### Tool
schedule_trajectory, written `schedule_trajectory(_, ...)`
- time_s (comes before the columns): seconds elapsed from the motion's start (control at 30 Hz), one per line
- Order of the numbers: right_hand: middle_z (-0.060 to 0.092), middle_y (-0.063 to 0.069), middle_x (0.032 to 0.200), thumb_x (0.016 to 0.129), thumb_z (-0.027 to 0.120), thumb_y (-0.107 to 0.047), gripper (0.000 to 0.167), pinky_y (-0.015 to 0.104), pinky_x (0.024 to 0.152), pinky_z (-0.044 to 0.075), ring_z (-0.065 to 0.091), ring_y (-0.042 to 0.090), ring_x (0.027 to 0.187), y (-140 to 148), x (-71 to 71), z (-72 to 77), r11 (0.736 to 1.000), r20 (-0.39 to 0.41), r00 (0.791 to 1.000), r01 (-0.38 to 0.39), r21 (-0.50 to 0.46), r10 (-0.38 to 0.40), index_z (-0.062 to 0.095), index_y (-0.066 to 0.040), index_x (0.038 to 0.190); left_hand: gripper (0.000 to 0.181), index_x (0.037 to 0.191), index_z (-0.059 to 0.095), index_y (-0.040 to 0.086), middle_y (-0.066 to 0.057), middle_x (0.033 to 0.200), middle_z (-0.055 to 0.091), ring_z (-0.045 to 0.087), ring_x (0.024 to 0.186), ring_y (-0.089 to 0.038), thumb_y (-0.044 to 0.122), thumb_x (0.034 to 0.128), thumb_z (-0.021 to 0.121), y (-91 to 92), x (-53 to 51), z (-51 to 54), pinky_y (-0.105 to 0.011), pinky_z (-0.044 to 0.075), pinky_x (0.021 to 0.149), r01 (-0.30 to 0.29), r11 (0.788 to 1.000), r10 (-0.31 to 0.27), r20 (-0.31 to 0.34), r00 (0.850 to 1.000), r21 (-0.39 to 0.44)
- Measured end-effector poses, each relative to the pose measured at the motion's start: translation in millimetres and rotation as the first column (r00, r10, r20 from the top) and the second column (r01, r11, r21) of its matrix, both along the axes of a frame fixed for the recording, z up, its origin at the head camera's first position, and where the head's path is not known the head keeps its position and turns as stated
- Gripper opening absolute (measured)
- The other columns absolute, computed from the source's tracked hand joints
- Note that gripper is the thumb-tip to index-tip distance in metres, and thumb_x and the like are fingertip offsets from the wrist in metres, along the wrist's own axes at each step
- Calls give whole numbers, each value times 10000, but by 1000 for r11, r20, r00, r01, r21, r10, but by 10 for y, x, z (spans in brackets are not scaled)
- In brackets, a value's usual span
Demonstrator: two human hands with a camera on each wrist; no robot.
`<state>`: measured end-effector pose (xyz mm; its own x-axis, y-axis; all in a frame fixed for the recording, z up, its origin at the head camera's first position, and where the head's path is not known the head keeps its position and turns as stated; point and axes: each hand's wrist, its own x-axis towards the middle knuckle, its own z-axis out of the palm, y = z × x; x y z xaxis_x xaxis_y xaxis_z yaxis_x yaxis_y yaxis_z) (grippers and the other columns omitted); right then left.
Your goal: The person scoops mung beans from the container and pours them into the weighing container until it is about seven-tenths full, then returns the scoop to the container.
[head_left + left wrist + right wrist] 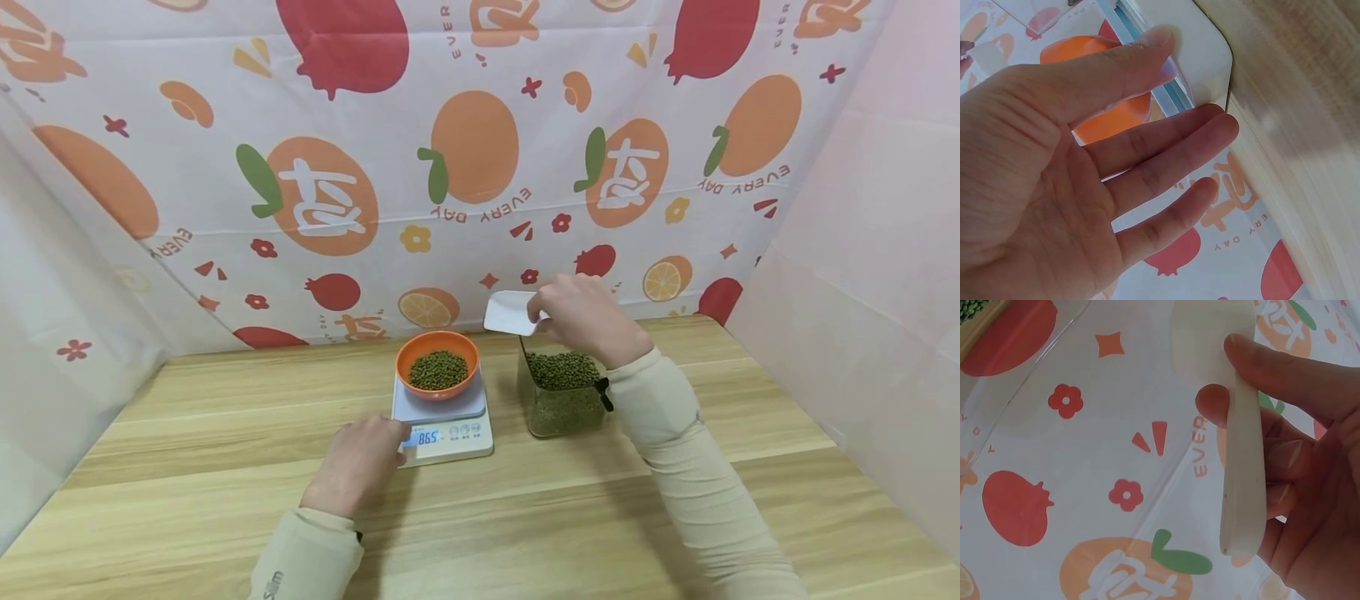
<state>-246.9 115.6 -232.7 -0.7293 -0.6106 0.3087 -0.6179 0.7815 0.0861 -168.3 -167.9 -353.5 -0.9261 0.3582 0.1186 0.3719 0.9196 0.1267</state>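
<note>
My right hand (587,318) grips the handle of a white scoop (510,313), raised above a clear container (566,417) that holds green mung beans (562,369). The right wrist view shows thumb and fingers around the scoop handle (1244,481). An orange bowl (437,392) with mung beans in it stands on a white kitchen scale (450,452), whose lit display (427,437) seems to read 86.5. At the scale's front left corner rests my left hand (360,462); in the left wrist view its thumb touches the scale's edge and its fingers are nearly straight.
Light wood tabletop (585,533) lies under everything. A fruit-print curtain (397,225) hangs behind, close to the scale and container. White cloth (862,250) closes off the right side, and similar cloth hangs on the left. A black clip (603,393) shows on the container's right side.
</note>
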Motion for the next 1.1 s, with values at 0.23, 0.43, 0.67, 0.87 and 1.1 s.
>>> schedule_trajectory(0.23,757,64,933,811,863,-95,97,341,560,513,630,226,698,41,23,11,1000,11,1000,-2,-19,2,806,-80,889,198,929,741,45,-116,820,709,658,685,-237,60,770,858,-1,-1,-13,-406,555,605,-5,1000,5,7,1000,-3)
schedule_trajectory(0.43,752,67,913,828,831,-64,83,350,570,514,630,224,717,97,33,7,999,35,999,16,-36,-14,804,-83,904,189,919,739,49,-106,805,703,655,682,-239,60,770,855,3,6,-18,-414,550,602,-1,1000,1,-1,1000,2)
schedule_trajectory(0.67,750,82,898,847,820,-77,62,360,549,490,582,206,655,165,46,11,998,43,999,31,-48,-28,802,-83,905,181,913,737,52,-106,806,703,665,695,-255,61,772,851,5,14,-21,-428,551,607,-2,1000,2,-4,1000,5)
schedule_trajectory(0.87,738,56,850,846,784,-28,71,356,571,495,573,191,644,192,52,13,1000,48,999,17,-22,-16,797,-87,883,181,921,739,43,-108,824,712,670,704,-246,55,778,848,-4,21,-23,-416,562,630,-5,1000,5,7,1000,9)
schedule_trajectory(1.1,723,58,826,840,779,-11,85,366,600,514,584,207,683,231,74,20,1000,81,996,26,1,-26,794,-84,881,184,924,742,55,-110,824,713,675,708,-260,55,775,850,-4,17,-41,-429,559,622,-8,1000,8,6,1000,3)
